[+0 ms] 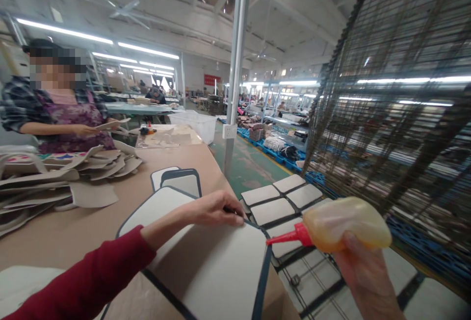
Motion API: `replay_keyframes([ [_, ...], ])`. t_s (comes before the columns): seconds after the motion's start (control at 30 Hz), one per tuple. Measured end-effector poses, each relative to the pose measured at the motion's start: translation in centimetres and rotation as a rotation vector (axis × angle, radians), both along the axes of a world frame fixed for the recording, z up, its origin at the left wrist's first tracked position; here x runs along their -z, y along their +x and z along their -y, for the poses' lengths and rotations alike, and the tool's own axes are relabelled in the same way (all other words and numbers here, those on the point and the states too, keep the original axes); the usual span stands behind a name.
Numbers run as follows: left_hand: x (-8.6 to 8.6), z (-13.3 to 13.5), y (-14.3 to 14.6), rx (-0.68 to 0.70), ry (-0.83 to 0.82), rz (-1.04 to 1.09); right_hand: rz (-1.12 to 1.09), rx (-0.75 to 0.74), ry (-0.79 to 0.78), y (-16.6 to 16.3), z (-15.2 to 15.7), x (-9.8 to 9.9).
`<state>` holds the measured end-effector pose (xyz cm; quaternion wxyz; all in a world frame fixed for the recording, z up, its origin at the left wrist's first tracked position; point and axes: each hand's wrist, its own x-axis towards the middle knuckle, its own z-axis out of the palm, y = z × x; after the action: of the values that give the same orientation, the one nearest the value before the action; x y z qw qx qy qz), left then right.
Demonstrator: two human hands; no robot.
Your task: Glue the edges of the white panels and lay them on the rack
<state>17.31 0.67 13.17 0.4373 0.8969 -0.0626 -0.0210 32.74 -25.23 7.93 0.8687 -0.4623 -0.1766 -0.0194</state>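
Observation:
A large white panel (224, 261) with dark edging and rounded corners lies in front of me, its right part reaching the table's edge. My left hand (215, 208) is closed on its far edge, the fingertips pinching the dark border. In my right hand (364, 271) is a soft, translucent squeeze bottle (348, 223) of yellowish liquid, tilted on its side. The bottle's red nozzle (285, 237) points left, its tip at the panel's dark right border. Just beyond the panel lie smaller dark-edged pieces (180, 181).
Similar panels rest on a wire rack (296, 280) at the right, below a tall tilted stack of mesh racks (397, 89). Curved beige pieces (91, 195) are heaped on the brown table (158, 158) at left. A co-worker (69, 119) handles a piece behind them. A metal pole (235, 74) stands ahead.

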Motion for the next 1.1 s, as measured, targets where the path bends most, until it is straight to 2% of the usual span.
replay_keyframes([
  [0.17,1.4,-1.1,-1.2,-0.119,0.000,-0.043,0.020,-0.063,-0.055,0.0,-1.4,0.4],
  [0.37,1.6,-2.2,-2.8,-0.204,-0.016,-0.060,0.010,-0.073,0.024,0.1,-4.2,0.0],
  [0.8,3.1,-5.5,-4.6,-0.283,-0.155,-0.108,0.047,-0.145,-0.052,-0.8,-7.9,1.4],
  [1.1,3.7,-7.0,-5.1,-0.321,-0.227,-0.167,0.046,-0.165,-0.150,-1.7,-9.2,1.9],
])
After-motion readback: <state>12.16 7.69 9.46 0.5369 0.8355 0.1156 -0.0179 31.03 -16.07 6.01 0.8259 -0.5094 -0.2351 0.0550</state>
